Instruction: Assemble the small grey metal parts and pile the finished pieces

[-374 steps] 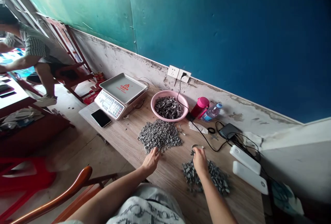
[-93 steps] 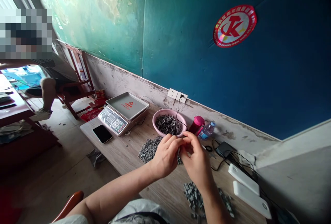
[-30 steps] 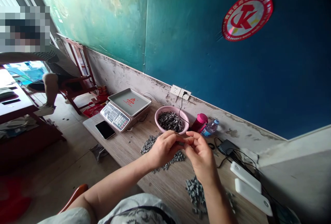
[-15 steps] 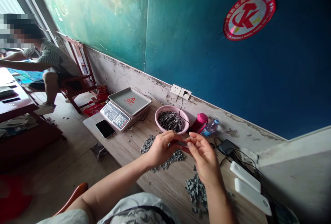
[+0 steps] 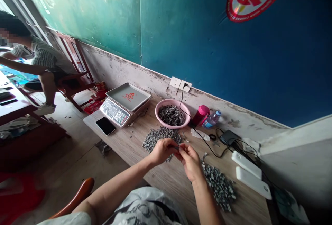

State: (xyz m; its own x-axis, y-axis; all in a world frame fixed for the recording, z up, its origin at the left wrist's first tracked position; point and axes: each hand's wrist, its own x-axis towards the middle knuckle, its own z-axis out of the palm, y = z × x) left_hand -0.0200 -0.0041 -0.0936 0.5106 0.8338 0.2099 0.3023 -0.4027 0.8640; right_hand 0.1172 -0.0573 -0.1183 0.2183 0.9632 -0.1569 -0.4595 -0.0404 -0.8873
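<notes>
- Head camera is my only view: I have the left hand (image 5: 163,151) and the right hand (image 5: 190,162) closed together over the wooden table (image 5: 168,183), a small grey metal piece (image 5: 177,147) pinched between their fingers.
- From here the piece sits between the two hands, about level with the left hand's fingers. It's too small for me to read its long axis or say which hand is nearer.
- I see a heap of grey metal pieces (image 5: 160,139) just beyond the left hand, and a second heap (image 5: 219,187) beside the right hand.
- Further out, a pink plastic basin (image 5: 173,101) holds more pieces, next to a digital scale (image 5: 114,112) and a smartphone (image 5: 105,125).
- A seated co-worker (image 5: 38,55) is well off to the left.
</notes>
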